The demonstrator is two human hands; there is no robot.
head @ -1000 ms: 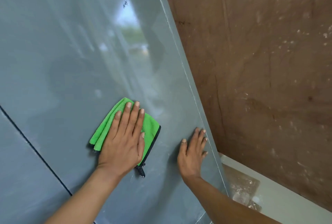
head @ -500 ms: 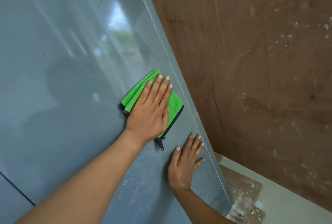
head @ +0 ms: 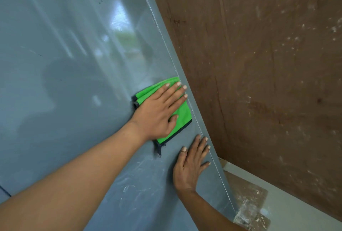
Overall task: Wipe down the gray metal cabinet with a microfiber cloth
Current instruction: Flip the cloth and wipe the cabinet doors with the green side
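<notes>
The gray metal cabinet (head: 74, 64) fills the left of the view, its glossy door reflecting light. A folded green microfiber cloth (head: 182, 114) with a dark trim lies flat against the door, right at the cabinet's right edge. My left hand (head: 161, 112) presses on the cloth with straight fingers, the fingertips reaching the edge. My right hand (head: 190, 164) rests flat on the door just below the cloth, fingers spread, touching the same edge. White smears show on the door under my left forearm.
A brown plywood wall (head: 268, 82) with pale specks stands directly right of the cabinet. At the bottom right are a light floor (head: 296, 210) and a dusty brown scrap (head: 249, 206). A dark door seam (head: 5, 192) crosses the lower left.
My left hand has slid the cloth up and to the right, from mid-door to the cabinet's right edge. My right hand has stayed flat on the door.
</notes>
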